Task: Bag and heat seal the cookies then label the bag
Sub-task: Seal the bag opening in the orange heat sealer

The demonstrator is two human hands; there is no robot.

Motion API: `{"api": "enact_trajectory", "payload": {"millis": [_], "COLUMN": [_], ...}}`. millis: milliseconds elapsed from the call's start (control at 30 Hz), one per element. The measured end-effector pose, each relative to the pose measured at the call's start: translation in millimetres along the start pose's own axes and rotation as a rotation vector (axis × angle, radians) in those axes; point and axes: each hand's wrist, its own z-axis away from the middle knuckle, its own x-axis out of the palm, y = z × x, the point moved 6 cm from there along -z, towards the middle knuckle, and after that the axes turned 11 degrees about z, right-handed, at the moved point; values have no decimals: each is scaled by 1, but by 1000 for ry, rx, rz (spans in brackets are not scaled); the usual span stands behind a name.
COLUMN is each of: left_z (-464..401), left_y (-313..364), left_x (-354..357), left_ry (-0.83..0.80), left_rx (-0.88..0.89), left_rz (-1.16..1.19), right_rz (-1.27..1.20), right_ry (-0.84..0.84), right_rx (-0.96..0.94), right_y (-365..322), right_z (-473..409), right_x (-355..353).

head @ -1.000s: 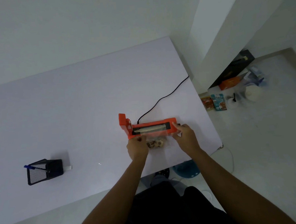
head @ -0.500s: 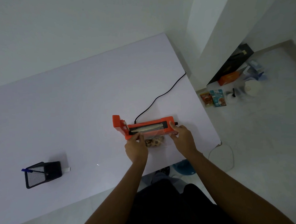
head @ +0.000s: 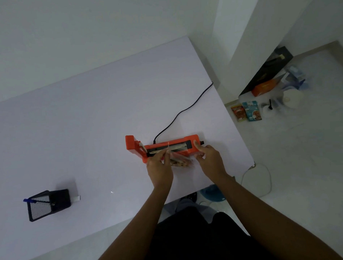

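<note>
An orange heat sealer (head: 173,144) lies on the white table (head: 87,124), its lid raised at the left end (head: 132,144). A clear bag of brown cookies (head: 180,162) rests against its front, with the bag's open top laid over the sealing strip. My left hand (head: 158,168) pinches the bag's left top edge. My right hand (head: 210,160) is at the sealer's right end, fingers spread, thumb near the bag's right edge. Whether it grips the bag I cannot tell.
A black power cord (head: 183,113) runs from the sealer off the table's right edge. A black mesh pen holder (head: 48,205) with a blue pen stands at the left, a small white label (head: 77,198) beside it. Packets and containers (head: 247,111) sit on the floor at right.
My left hand has shifted right along the bag's top edge, over the sealing strip. My right hand has loosened and its fingers have spread. The view has shifted slightly.
</note>
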Motion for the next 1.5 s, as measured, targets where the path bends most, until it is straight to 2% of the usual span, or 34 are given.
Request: {"api": "enact_trajectory", "payload": {"millis": [133, 533, 667, 767, 900, 1033, 1167, 1367, 1500], "left_z": [-1, 3, 7, 11, 17, 15, 7, -24, -55], "left_y": [8, 25, 29, 25, 13, -13, -35, -61, -78], "left_x": [2, 3, -8, -24, -52, -96, -151, -226, -259], "left_ry": [-62, -252, -273, -265, -279, -236, -136, -18, 15], "left_rx": [48, 3, 1, -13, -33, -49, -105, -125, -161], "left_rz": [78, 274, 286, 299, 326, 302, 349, 349, 371], "right_rz": [8, -44, -135, -148, -161, -337, -285, -260, -256], "right_ry": [9, 74, 74, -21, -223, -392, -545, -638, -633], "right_rx": [-1, -14, -21, -64, -30, -21, -75, -66, -26], "right_y": [2, 7, 7, 1, -10, -48, -93, -145, -177], "right_z": [-2, -1, 8, 23, 46, 64, 72, 76, 74], "right_x": [1, 4, 9, 22, 57, 88, 124, 175, 200]}}
